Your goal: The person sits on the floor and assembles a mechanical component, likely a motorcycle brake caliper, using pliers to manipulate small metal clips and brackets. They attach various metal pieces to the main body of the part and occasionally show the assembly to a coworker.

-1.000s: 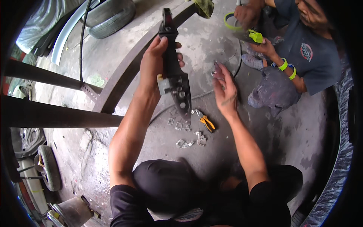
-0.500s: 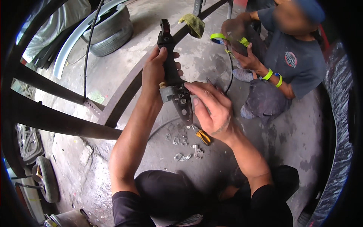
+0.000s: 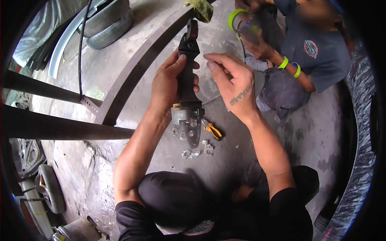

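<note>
My left hand (image 3: 167,82) is wrapped round the middle of a long black lever-like part (image 3: 187,80), held upright above the floor. At its lower end sit a grey metal collar (image 3: 179,116) and a dark tapered bracket (image 3: 193,134) with round holes. A narrow jointed piece tops the far end. My right hand (image 3: 237,82) hovers just right of the part, apart from it. Its index finger and thumb point toward the part with a gap between them, and nothing shows in them. Below lie orange-and-black pliers (image 3: 212,130) and several small metal brackets (image 3: 208,148).
A dark metal frame (image 3: 136,68) runs along the left, with a yellowish cloth (image 3: 201,9) on its far end. Tyres (image 3: 110,30) lie at the back left. Another person (image 3: 297,60) sits at the far right, holding a neon-green strap (image 3: 233,18). Plastic-wrapped material (image 3: 364,132) borders the right.
My right hand has come off the lower end of the part and moved up and right. The part now stands straighter and sits slightly right in view.
</note>
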Motion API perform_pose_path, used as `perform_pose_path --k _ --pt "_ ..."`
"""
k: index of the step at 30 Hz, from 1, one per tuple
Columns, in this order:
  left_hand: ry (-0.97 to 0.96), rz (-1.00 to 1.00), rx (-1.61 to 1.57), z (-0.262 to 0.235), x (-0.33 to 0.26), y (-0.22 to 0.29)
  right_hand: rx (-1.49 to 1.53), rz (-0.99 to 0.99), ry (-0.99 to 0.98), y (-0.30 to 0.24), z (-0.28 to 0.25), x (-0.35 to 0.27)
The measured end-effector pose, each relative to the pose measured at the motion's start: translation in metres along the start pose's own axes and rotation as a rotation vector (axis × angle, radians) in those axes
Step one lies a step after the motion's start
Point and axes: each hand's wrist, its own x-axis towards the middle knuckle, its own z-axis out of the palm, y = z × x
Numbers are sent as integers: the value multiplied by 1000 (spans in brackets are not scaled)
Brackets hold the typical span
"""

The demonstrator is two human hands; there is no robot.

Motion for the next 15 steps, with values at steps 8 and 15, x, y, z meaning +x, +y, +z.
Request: perform_pose_path --k 8,15 --pt "39 -60 138 -11 -7 -33 223 258 10 30 3 -33" --pt "89 16 289 -37 1 -33 33 316 -298 85 28 -79"
